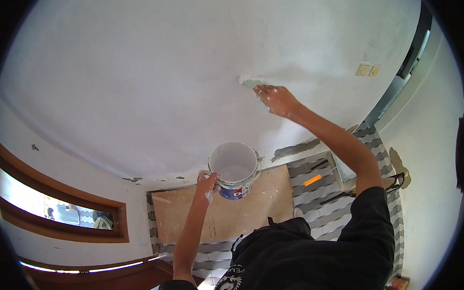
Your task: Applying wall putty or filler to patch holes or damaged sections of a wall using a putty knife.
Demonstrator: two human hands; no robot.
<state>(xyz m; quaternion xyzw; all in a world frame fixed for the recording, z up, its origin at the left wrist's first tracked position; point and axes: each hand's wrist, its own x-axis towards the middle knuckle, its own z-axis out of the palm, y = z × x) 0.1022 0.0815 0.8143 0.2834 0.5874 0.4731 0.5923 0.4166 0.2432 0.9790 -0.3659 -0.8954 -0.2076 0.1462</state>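
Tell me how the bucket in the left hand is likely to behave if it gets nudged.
The bucket would probably tip, since the left hand holds it at one side, near the rim. It may feel slippery, as white smears mark that hand. It seems fairly stiff: its round mouth shows no obvious buckling.

Black short-sleeved shirt (315, 260), white emblem (229, 286)

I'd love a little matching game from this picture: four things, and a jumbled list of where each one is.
1. Bucket
2. Right hand
3. Tan board
4. Cream wall plates

A. Flat on the tiled floor
B. On the wall, toward the picture's upper right
C. Held at its rim by the left hand
D. Up at the wall, holding a pale tool

Pairs: 1-C, 2-D, 3-A, 4-B
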